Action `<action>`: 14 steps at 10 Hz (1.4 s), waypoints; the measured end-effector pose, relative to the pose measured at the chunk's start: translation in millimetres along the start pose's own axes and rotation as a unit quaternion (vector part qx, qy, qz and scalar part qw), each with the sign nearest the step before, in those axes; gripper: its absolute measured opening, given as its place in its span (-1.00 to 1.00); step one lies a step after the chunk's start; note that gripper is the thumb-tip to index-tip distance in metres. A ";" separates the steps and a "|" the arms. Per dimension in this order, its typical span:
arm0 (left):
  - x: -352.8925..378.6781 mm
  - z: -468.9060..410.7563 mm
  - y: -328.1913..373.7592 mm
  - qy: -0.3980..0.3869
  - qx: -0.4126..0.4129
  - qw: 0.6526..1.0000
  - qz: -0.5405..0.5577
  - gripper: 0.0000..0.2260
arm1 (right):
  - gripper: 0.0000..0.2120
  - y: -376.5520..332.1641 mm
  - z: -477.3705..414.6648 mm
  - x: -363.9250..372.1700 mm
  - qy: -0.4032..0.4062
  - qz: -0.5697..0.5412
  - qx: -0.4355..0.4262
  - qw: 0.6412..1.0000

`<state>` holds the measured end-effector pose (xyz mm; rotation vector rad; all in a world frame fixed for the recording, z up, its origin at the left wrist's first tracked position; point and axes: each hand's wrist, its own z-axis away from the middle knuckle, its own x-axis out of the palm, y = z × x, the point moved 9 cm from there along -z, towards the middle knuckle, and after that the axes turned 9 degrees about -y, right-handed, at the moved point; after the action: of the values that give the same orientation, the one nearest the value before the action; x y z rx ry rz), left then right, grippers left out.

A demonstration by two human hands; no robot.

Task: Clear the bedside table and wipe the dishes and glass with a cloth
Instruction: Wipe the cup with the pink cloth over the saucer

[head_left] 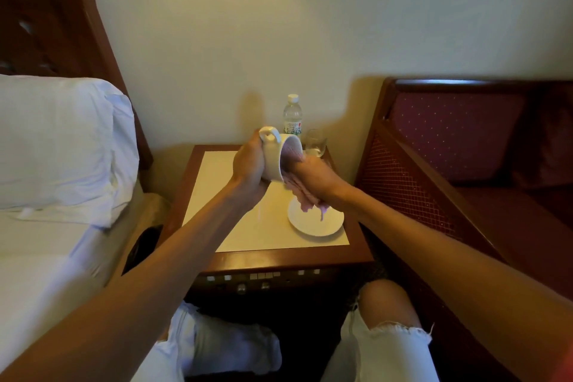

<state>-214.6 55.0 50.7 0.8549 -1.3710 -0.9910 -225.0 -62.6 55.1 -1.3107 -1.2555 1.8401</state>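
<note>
- The left hand (249,164) is curling round the base of the white cup (274,158), holding it tipped on its side above the bedside table (217,195), handle up, mouth facing right.
- The right hand (313,175) is gripping a bunched pink cloth (305,200) and pressing it into the cup's mouth.
- The cloth's loose end is hanging over the saucer (319,226) sitting on the table.
- The glass (316,142) and a water bottle (292,115) are standing at the table's back edge.

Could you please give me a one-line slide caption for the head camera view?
Left hand holds a tilted white cup; right hand presses a pink cloth into it above a saucer.
</note>
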 end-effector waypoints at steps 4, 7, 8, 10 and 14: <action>-0.2 -7.0 11.0 0.013 0.044 0.999 0.020 -0.82 | -0.51 4.9 4.5 12.4 -0.023 -0.131 0.096 0.986; 23.6 8.5 -18.5 -0.213 -0.132 0.968 0.023 -0.53 | -0.60 -61.0 -4.1 -23.9 0.132 0.639 -0.125 0.747; 13.6 1.2 -16.6 -0.115 -0.112 0.985 -0.056 -0.61 | -0.62 -49.1 -7.1 -25.7 0.169 0.616 -0.119 0.760; -3.4 -3.6 2.9 0.058 -0.018 0.998 0.006 -0.83 | -0.48 20.1 -7.0 15.6 -0.027 -0.148 0.165 0.975; -8.3 3.5 10.3 0.068 -0.013 0.997 -0.043 -0.83 | -0.50 19.1 -6.3 12.3 0.017 -0.072 0.130 0.989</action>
<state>-217.1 66.7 57.3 0.9503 -1.2123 -0.9954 -222.2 -57.9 32.1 -1.0779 -1.0235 1.8010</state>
